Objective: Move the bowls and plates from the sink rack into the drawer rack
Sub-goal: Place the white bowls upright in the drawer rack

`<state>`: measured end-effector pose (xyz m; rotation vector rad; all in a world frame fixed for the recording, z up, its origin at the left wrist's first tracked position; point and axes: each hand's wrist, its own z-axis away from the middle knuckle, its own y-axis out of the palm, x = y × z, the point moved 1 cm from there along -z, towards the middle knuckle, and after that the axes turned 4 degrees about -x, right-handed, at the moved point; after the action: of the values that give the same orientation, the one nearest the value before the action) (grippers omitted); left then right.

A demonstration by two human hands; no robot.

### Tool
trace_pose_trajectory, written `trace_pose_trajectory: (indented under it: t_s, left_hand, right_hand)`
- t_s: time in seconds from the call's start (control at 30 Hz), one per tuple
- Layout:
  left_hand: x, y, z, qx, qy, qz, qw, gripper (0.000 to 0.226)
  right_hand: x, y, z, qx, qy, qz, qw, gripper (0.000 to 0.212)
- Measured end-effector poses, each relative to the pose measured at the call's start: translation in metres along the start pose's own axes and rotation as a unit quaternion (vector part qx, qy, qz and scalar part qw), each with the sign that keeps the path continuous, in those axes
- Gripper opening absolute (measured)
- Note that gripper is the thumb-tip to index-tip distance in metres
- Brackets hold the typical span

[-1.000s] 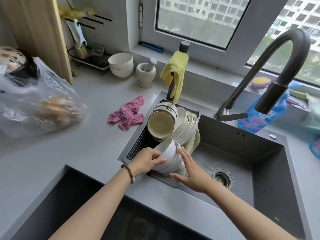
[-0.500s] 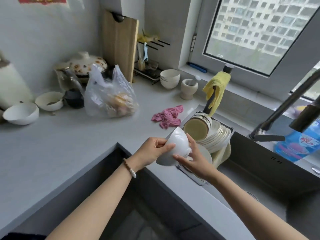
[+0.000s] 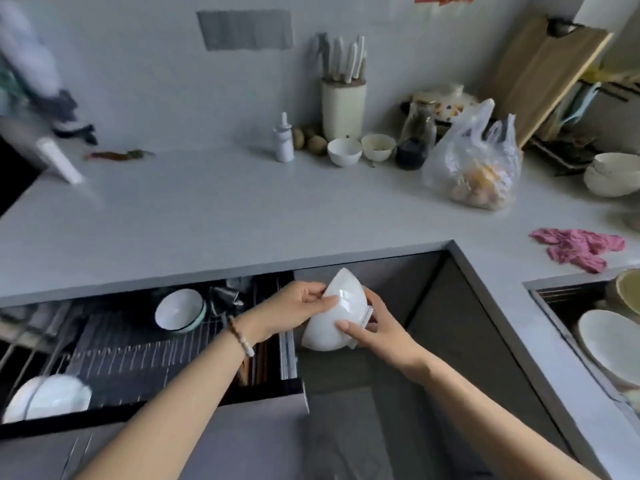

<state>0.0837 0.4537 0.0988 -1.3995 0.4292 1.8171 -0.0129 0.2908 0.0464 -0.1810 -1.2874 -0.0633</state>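
Observation:
A stack of white bowls (image 3: 332, 317) hangs on its side between both hands, just right of the open drawer. My left hand (image 3: 294, 308) grips the stack's upper left rim. My right hand (image 3: 372, 327) holds its lower right side with fingers wrapped on it. The drawer rack (image 3: 145, 351) of thin wires lies open at lower left. In it stand a white bowl with a teal outside (image 3: 179, 310) at the back and white plates (image 3: 46, 398) at the front left. Plates (image 3: 606, 344) and a cream bowl (image 3: 628, 291) sit in the sink rack at the right edge.
On the grey worktop stand a knife block (image 3: 343, 109), two small bowls (image 3: 360, 150), a plastic bag of food (image 3: 474, 168), a dropper bottle (image 3: 284, 140), a pink cloth (image 3: 581, 249) and stacked bowls (image 3: 611, 174). A wooden board (image 3: 543, 74) leans on the wall.
Both hands lifted the white bowls out of the sink rack and carried them left. The view swung from the sink to the open drawer.

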Motion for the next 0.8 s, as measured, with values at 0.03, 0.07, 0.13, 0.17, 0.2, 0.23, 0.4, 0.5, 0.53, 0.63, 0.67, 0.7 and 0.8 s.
trace_pose_trajectory:
  t_s: [0.03,0.07,0.13,0.17,0.2,0.23,0.4,0.5,0.53,0.63,0.67,0.7,0.8]
  left_hand:
    - [0.011,-0.021,0.015,-0.017,-0.003,0.004,1.0,0.022]
    - [0.023,-0.041,0.03,-0.034,-0.008,0.007,0.999,0.023]
    - [0.049,-0.08,0.059,-0.066,-0.025,0.015,0.997,0.028]
    - [0.062,-0.099,0.074,-0.08,-0.034,0.02,0.996,0.029]
    - [0.075,-0.118,0.087,-0.095,-0.042,0.026,0.994,0.029]
    - [0.088,-0.138,0.1,-0.109,-0.052,0.031,0.992,0.029]
    - [0.165,-0.24,0.149,-0.126,-0.106,0.094,0.982,0.028]
    - [0.212,-0.299,0.17,-0.113,-0.126,0.109,0.979,0.031]
    - [0.227,-0.317,0.178,-0.111,-0.137,0.112,0.978,0.031]
    - [0.272,-0.365,0.192,-0.127,-0.15,0.113,0.974,0.032]
    - [0.286,-0.379,0.195,-0.133,-0.159,0.113,0.972,0.03]
    - [0.3,-0.392,0.198,-0.136,-0.171,0.111,0.969,0.028]
    - [0.342,-0.421,0.2,-0.147,-0.199,0.112,0.962,0.018]
  right_hand:
    - [0.002,0.025,-0.007,0.023,0.004,0.004,1.0,0.074]
    - [0.003,0.049,-0.015,0.045,0.007,0.009,0.999,0.074]
    - [0.003,0.101,-0.031,0.078,0.01,0.021,0.997,0.076]
    - [0.004,0.127,-0.038,0.091,0.012,0.027,0.995,0.077]
    - [0.004,0.153,-0.046,0.102,0.011,0.034,0.994,0.078]
    - [0.004,0.18,-0.053,0.112,0.009,0.037,0.993,0.077]
    - [-0.001,0.307,-0.087,0.143,0.022,0.058,0.988,0.077]
    - [-0.013,0.38,-0.112,0.146,0.03,0.076,0.986,0.081]
    - [-0.019,0.402,-0.119,0.153,0.04,0.083,0.984,0.083]
    - [-0.035,0.462,-0.142,0.172,0.052,0.098,0.979,0.086]
    - [-0.043,0.478,-0.151,0.179,0.057,0.105,0.977,0.087]
    - [-0.048,0.494,-0.158,0.186,0.065,0.111,0.974,0.086]
    - [-0.07,0.532,-0.181,0.217,0.079,0.138,0.963,0.087]
